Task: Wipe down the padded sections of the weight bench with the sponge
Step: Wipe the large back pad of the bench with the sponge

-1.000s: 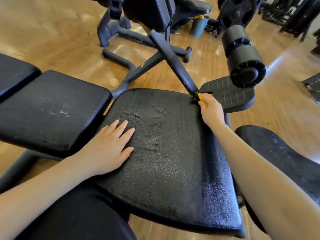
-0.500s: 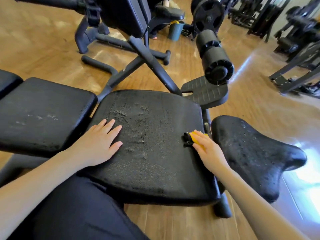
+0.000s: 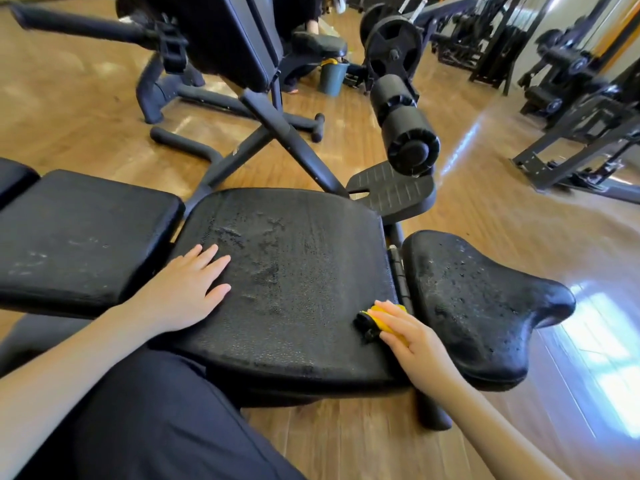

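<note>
Yellow-and-black sponge [image 3: 375, 318] sits at the wet black textured seat pad's [image 3: 294, 271] right edge, pressed under the right hand [image 3: 412, 336]; left hand [image 3: 188, 289] lies flat, fingers straight, near its left edge.

This was a gym. A padded bench [image 3: 284, 271] stood on a wood floor [image 3: 69, 109], with a weight plate [image 3: 393, 53], a foam roller pad [image 3: 405, 123] and black machines [image 3: 571, 109] ranged behind it.
</note>
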Available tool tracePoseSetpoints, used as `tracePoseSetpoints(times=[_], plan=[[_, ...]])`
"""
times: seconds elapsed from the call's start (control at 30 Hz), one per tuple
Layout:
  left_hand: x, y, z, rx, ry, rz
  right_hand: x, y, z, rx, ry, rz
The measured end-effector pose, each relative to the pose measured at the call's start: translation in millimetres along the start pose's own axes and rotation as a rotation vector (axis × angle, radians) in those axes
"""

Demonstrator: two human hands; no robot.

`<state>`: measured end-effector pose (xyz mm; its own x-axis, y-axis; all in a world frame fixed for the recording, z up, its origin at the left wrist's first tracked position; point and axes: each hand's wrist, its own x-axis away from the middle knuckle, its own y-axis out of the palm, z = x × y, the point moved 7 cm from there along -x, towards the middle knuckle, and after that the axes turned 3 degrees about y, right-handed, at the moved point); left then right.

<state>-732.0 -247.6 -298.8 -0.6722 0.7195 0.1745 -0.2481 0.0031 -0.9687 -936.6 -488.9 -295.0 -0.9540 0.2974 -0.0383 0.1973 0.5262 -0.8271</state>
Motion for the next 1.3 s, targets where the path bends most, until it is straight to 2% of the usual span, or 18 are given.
tracePoseSetpoints(times=[0.27,0.37,0.47,0.63,0.77,0.87,1.03,1.3], plan=[[-5,-1,1,-0.016,0.005,0.005,-133,-13,31,-0.018,0.148,0.174],[-7,0,1,-0.065,0.013,0.055,-182,-16,39,0.04,0.158,0.189],[-10,7,1,-0.134,-0.011,0.023,-217,-20,44,0.051,0.163,0.208],[-11,1,4,-0.168,-0.021,0.042,-237,-26,42,0.076,0.114,0.254],[-11,5,-4,-0.215,-0.033,-0.008,-233,-28,35,0.099,0.075,0.279],[-10,3,-4,-0.113,-0.002,0.037,-238,-22,30,0.125,0.132,0.287],[-12,3,-7,-0.032,0.039,0.072,-254,8,-24,0.23,0.053,0.272],[-5,-3,-14,0.053,0.001,0.119,-291,119,-169,0.306,-0.262,0.041]])
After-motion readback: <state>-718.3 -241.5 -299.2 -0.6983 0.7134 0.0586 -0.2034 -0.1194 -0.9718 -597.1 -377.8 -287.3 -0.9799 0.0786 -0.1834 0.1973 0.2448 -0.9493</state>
